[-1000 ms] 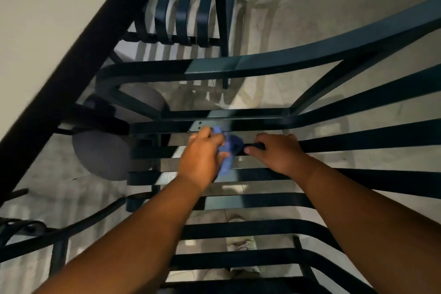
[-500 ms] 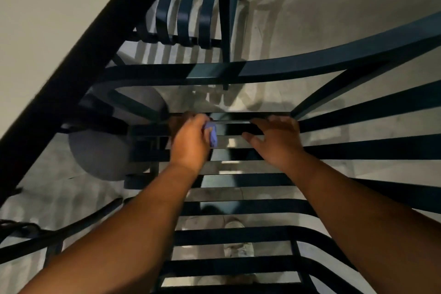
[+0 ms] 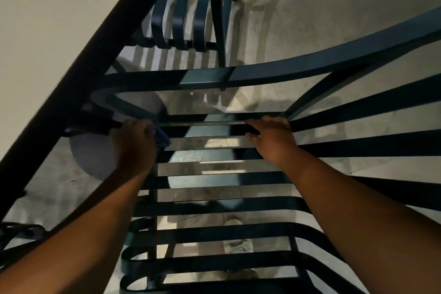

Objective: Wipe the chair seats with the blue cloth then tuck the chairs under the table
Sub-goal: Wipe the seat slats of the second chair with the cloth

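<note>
So the left hand (image 3: 133, 148) is bunching the blue cloth (image 3: 160, 137) in its grip, fingers curled round it, with just a corner of cloth peeking out on the inner side of the fist. It's sitting at the left end of the far seat slats (image 3: 210, 130) of the dark green slatted chair (image 3: 238, 231), middle of the frame. A second ago both hands were close together near the middle of the seat with more cloth showing; now the left one is out toward the left edge and further up the slats, and the right hand (image 3: 272, 137) is spreading off to the right. That right hand is gripping nothing as far as I can see, fingers fairly straight and draped over a far slat, thumb below it, probably just steadying the chair.

My read: the wipe is working across the far rows, so this seat is only partly done and the near slats may want a pass.

The table (image 3: 78, 71) is the dark edge running diagonally through the upper left. A second chair (image 3: 191, 12) is at the top, and the chair being wiped isn't tucked yet.
</note>
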Motion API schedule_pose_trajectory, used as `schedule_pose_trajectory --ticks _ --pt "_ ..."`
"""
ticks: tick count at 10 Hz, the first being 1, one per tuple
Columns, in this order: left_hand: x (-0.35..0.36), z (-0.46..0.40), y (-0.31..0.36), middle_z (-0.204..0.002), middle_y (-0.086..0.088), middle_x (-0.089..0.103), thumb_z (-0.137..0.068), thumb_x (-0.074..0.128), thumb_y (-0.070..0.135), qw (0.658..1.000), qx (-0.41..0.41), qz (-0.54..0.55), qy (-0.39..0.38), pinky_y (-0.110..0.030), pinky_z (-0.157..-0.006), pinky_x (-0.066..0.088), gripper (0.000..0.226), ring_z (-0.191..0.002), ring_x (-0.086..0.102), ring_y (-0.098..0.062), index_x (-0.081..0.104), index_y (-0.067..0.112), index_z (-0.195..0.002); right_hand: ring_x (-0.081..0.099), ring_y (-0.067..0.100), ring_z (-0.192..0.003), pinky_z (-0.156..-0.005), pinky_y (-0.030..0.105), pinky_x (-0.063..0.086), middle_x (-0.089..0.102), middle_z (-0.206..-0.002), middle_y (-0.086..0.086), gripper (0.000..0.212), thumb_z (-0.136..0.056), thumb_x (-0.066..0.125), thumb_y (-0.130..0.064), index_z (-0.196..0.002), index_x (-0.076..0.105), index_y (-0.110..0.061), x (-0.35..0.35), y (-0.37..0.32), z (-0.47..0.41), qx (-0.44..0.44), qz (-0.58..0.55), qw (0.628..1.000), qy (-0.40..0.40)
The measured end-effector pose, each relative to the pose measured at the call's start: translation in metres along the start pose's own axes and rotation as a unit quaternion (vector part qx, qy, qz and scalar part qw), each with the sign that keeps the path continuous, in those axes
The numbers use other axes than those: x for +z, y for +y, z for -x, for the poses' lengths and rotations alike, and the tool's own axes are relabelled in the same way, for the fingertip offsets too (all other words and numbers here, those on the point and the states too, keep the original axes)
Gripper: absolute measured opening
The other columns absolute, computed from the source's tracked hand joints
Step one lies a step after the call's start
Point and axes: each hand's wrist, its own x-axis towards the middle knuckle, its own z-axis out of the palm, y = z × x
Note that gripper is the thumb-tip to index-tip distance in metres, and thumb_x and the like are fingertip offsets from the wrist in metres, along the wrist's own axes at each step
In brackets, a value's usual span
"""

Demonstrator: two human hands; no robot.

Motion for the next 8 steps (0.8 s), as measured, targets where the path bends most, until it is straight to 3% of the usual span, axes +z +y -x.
schedule_pose_trajectory --ticks 1,2,3,4,5,6,7,8 --pt "0.030 -0.008 0.045 -0.099 -0.017 0.070 -0.091 0.056 0.007 0.997 -0.061 -0.046 0.018 -0.050 -0.086 0.048 0.014 -0.096 0.064 -0.037 0.068 0.005 -0.099 0.045 0.028 -0.134 -0.119 0.041 0.019 0.055 -0.143 0.006 0.049 -0.105 0.040 -0.047 -0.151 0.042 -0.033 0.006 0.002 -0.002 -0.001 -0.003 1.000 0.000" --pt "0.073 0.026 0.125 -0.114 -0.016 0.064 -0.093 0.056 0.005 0.989 0.094 -0.018 -0.111 -0.035 -0.089 0.039 0.021 -0.108 0.056 -0.034 0.068 0.009 -0.110 0.022 0.031 -0.151 -0.124 0.045 0.008 0.034 -0.162 0.008 0.060 -0.103 0.047 -0.041 -0.159 0.028 -0.027 0.009 -0.001 0.006 0.002 0.010 1.000 -0.001" --pt "0.095 0.042 0.170 -0.119 -0.014 0.067 -0.093 0.058 0.005 0.973 0.162 0.057 -0.156 -0.026 -0.090 0.039 0.025 -0.113 0.058 -0.029 0.070 0.007 -0.116 0.021 0.034 -0.152 -0.123 0.045 0.019 0.027 -0.164 0.014 0.070 -0.099 0.061 -0.025 -0.159 0.027 -0.012 0.005 -0.007 0.031 0.047 -0.064 0.997 -0.002" --pt "0.065 0.054 0.165 -0.106 -0.008 0.072 -0.091 0.061 0.009 0.974 0.128 0.092 -0.164 -0.022 -0.081 0.043 0.021 -0.100 0.065 -0.023 0.074 0.013 -0.107 0.055 0.037 -0.123 -0.099 0.045 0.049 0.055 -0.138 0.015 0.046 -0.096 0.060 -0.026 -0.141 0.050 -0.020 -0.010 -0.004 0.072 0.068 -0.121 0.990 -0.040" --pt "0.007 0.097 0.125 -0.100 -0.007 0.073 -0.092 0.063 0.008 0.969 0.088 0.165 -0.162 -0.029 -0.088 0.050 0.016 -0.096 0.067 -0.020 0.075 0.017 -0.095 0.059 0.033 -0.113 -0.094 0.042 0.051 0.054 -0.137 0.011 0.044 -0.099 0.060 -0.033 -0.141 0.051 -0.025 -0.028 -0.017 0.126 0.059 -0.165 0.979 -0.102" --pt "-0.065 0.157 0.083 -0.101 0.000 0.070 -0.090 0.069 0.007 0.972 0.063 0.172 -0.150 -0.027 -0.089 0.049 0.020 -0.094 0.065 -0.014 0.073 0.026 -0.091 0.062 0.023 -0.097 -0.088 0.043 0.055 0.062 -0.123 0.002 0.034 -0.098 0.059 -0.034 -0.131 0.057 -0.030 -0.046 -0.039 0.178 0.059 -0.217 0.966 -0.125" --pt "-0.129 0.214 0.059 -0.099 0.004 0.070 -0.088 0.071 0.005 0.973 0.077 0.164 -0.145 -0.015 -0.085 0.048 0.033 -0.092 0.066 -0.008 0.071 0.037 -0.091 0.058 0.011 -0.087 -0.072 0.033 0.048 0.064 -0.115 -0.002 0.028 -0.095 0.060 -0.042 -0.123 0.059 -0.036 -0.066 -0.055 0.228 0.032 -0.214 0.964 -0.153" --pt "-0.182 0.250 0.050 -0.100 0.009 0.070 -0.087 0.072 0.005 0.974 0.116 0.132 -0.146 -0.002 -0.078 0.043 0.038 -0.091 0.064 0.002 0.070 0.042 -0.091 0.055 0.008 -0.089 -0.067 0.028 0.041 0.063 -0.124 -0.001 0.038 -0.094 0.060 -0.045 -0.131 0.056 -0.037 -0.097 -0.065 0.277 0.030 -0.204 0.968 -0.141"
